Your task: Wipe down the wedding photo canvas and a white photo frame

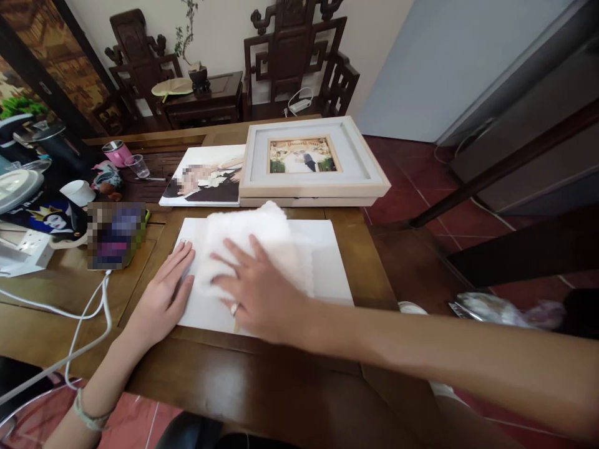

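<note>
A flat white board (332, 262) lies on the wooden table in front of me. Over its middle is spread a fluffy white cloth (255, 227). My right hand (257, 287), with a ring on one finger, presses down on the cloth with its fingers spread. Along the board's left edge rests my left hand (166, 293), fingers stretched out and touching the border. The underside of the cloth is hidden.
Behind the board stand a framed picture in a light wood box (318, 187) and a photo panel (206, 187). At the left are a phone (116, 240) on a white cable (105, 299), a pink mug (116, 153), a clear cup (138, 166) and a power strip (35, 249).
</note>
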### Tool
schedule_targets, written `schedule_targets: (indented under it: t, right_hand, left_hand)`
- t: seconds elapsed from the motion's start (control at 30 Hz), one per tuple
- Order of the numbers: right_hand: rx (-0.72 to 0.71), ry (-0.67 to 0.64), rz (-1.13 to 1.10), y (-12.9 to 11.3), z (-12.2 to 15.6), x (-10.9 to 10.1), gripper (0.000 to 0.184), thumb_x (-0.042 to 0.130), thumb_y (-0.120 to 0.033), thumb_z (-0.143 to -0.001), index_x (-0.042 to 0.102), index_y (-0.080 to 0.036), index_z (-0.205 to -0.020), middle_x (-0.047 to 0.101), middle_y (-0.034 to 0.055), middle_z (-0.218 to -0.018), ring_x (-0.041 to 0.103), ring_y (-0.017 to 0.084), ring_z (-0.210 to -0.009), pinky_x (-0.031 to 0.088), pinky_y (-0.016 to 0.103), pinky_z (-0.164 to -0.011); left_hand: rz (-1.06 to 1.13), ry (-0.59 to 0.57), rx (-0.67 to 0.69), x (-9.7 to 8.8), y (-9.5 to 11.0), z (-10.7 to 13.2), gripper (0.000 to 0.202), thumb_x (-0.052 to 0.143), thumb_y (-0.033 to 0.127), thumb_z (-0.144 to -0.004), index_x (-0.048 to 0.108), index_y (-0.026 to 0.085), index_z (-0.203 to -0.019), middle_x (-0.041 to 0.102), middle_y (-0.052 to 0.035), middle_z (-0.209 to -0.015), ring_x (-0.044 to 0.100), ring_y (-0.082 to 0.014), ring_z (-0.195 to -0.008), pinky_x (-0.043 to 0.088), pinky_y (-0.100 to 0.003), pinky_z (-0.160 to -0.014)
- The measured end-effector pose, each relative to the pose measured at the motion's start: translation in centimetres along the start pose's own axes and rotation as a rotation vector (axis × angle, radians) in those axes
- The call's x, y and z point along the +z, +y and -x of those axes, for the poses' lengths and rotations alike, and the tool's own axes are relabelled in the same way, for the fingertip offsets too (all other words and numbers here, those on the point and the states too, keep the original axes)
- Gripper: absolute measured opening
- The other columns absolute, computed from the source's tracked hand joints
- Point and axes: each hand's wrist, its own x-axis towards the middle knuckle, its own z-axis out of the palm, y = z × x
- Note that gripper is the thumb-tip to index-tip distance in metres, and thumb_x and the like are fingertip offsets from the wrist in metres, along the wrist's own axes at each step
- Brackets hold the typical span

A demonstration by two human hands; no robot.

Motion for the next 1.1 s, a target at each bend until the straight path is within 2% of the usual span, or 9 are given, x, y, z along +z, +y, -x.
schedule_targets:
  t: [0.13, 0.23, 0.4, 0.53, 0.67, 0.83, 0.97, 1.03, 1.1]
  right_hand:
    - [-0.147, -0.14, -0.077, -3.4, 2.9, -0.1, 0.031, 0.055, -0.026, -0.086, 0.067, -0.017, -0.114, 0.046, 0.0148, -0.148, 0.022, 0.038, -0.144, 0.008, 0.067, -0.114]
    - [-0.208, -0.233, -0.121, -4.1, 3.5, -0.9, 0.032, 0.053, -0.029, -0.088, 0.066, -0.018, -0.116, 0.051, 0.0134, -0.144, 0.028, 0.034, -0.143, 0.012, 0.061, -0.117]
    - [-0.144, -0.176, -0.069, -0.7, 1.0, -2.2, 0.031, 0.049, -0.026, -0.094, 0.066, -0.015, -0.118, 0.063, 0.0186, -0.129, 0.041, 0.027, -0.138, 0.02, 0.055, -0.116]
    - [0.0, -0.067, 0.044, 1.9, -1.8, -1.9, 0.033, 0.043, -0.024, -0.097, 0.062, -0.012, -0.121, 0.06, 0.0194, -0.133, 0.034, 0.03, -0.141, 0.018, 0.059, -0.116]
    - [0.042, -0.007, 0.174, 1.2, -3.9, -0.5, 0.035, 0.042, -0.024, -0.095, 0.06, -0.012, -0.123, 0.046, 0.0192, -0.147, 0.025, 0.043, -0.142, 0.016, 0.072, -0.109]
    - [-0.231, -0.093, 0.123, -1.9, -3.9, 0.7, 0.035, 0.048, -0.024, -0.091, 0.062, -0.019, -0.122, 0.05, 0.0114, -0.145, 0.03, 0.038, -0.141, 0.019, 0.068, -0.111]
    - [-0.405, -0.247, 0.011, -3.9, -1.2, -0.4, 0.031, 0.049, -0.027, -0.089, 0.066, -0.019, -0.114, 0.068, 0.009, -0.123, 0.041, 0.031, -0.136, 0.021, 0.06, -0.114]
    - [-0.383, -0.324, -0.01, -4.1, 0.1, -1.5, 0.031, 0.049, -0.029, -0.089, 0.066, -0.018, -0.112, 0.073, 0.011, -0.109, 0.048, 0.029, -0.131, 0.023, 0.057, -0.115]
    - [-0.309, -0.359, -0.017, -3.5, 0.9, -2.5, 0.031, 0.046, -0.03, -0.092, 0.066, -0.017, -0.113, 0.073, 0.0133, -0.11, 0.053, 0.027, -0.127, 0.024, 0.054, -0.115]
  left_hand:
    - [0.013, -0.014, 0.028, 0.0, -0.4, 0.1, 0.05, 0.039, 0.028, -0.098, 0.038, 0.02, -0.148, 0.036, -0.0096, -0.155, 0.027, -0.0267, -0.146, 0.027, -0.051, -0.119]
    - [0.02, -0.027, 0.044, 0.0, -0.6, 0.3, 0.053, 0.041, 0.027, -0.097, 0.036, 0.02, -0.149, 0.035, -0.0098, -0.155, 0.026, -0.0273, -0.146, 0.026, -0.052, -0.119]
    - [0.012, -0.013, 0.011, 0.1, -0.3, 0.2, 0.05, 0.039, 0.03, -0.098, 0.04, 0.019, -0.147, 0.036, -0.01, -0.155, 0.027, -0.0267, -0.146, 0.026, -0.051, -0.119]
    - [0.055, 0.008, -0.052, -0.1, 0.2, 0.2, 0.053, 0.041, 0.035, -0.099, 0.037, 0.017, -0.148, 0.035, -0.0099, -0.155, 0.028, -0.0256, -0.145, 0.022, -0.048, -0.121]
    - [0.318, 0.109, -0.196, -0.6, 0.1, 0.1, 0.055, 0.041, 0.04, -0.099, 0.034, 0.021, -0.15, 0.032, -0.0072, -0.157, 0.029, -0.0237, -0.145, 0.018, -0.045, -0.122]
    - [0.706, 0.286, -0.316, -0.8, -1.0, -0.3, 0.06, 0.028, 0.052, -0.098, 0.036, 0.019, -0.148, 0.037, -0.0087, -0.154, 0.034, -0.0254, -0.142, 0.029, -0.046, -0.118]
    - [0.63, 0.267, -0.309, -0.6, -1.2, -0.1, 0.058, 0.022, 0.05, -0.1, 0.038, 0.022, -0.148, 0.038, -0.0055, -0.154, 0.033, -0.0241, -0.143, 0.029, -0.045, -0.119]
    - [0.466, 0.178, -0.263, -0.4, -0.9, 0.1, 0.055, 0.024, 0.048, -0.101, 0.038, 0.024, -0.148, 0.038, -0.004, -0.154, 0.034, -0.024, -0.142, 0.028, -0.045, -0.119]
    - [0.253, 0.102, -0.183, -0.3, -0.7, 0.3, 0.052, 0.03, 0.046, -0.1, 0.042, 0.022, -0.146, 0.04, -0.004, -0.153, 0.034, -0.0244, -0.143, 0.024, -0.047, -0.121]
